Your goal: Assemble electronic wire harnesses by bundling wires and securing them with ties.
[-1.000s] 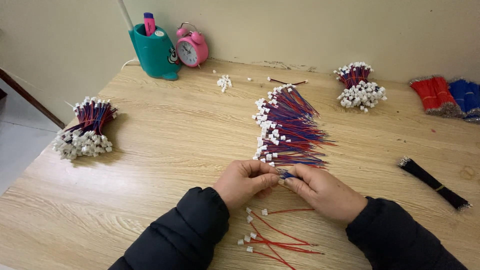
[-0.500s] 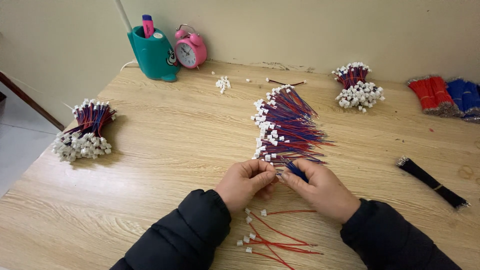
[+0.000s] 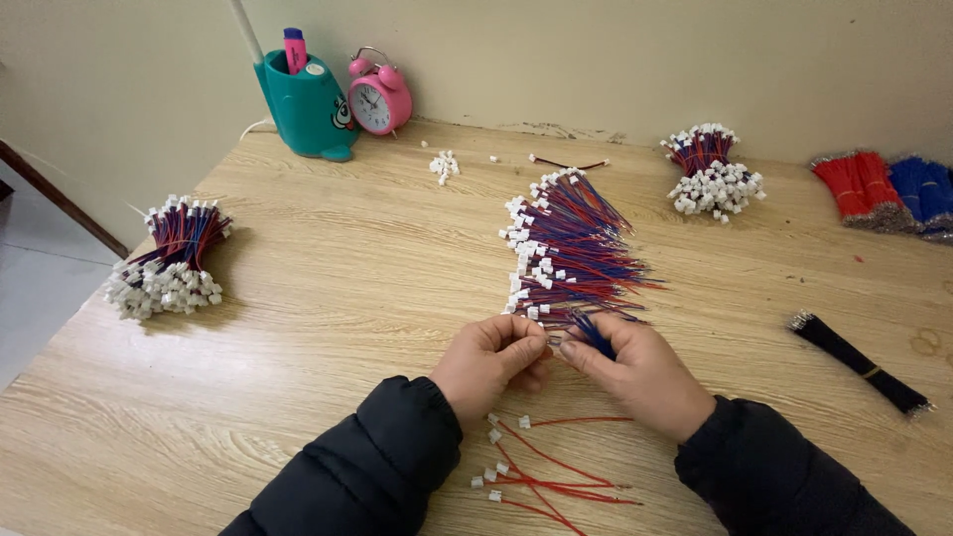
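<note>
Just beyond the pinching left hand [image 3: 488,364], the right hand [image 3: 635,372] has raised blue wires [image 3: 593,333] against a small white plastic connector [image 3: 552,340].

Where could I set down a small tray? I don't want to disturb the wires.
Bare wood lies between the left wire bundle and the central wire pile, and between that pile and the black wire bundle. It is crowded around the left hand, the right hand and the loose red wires.
</note>
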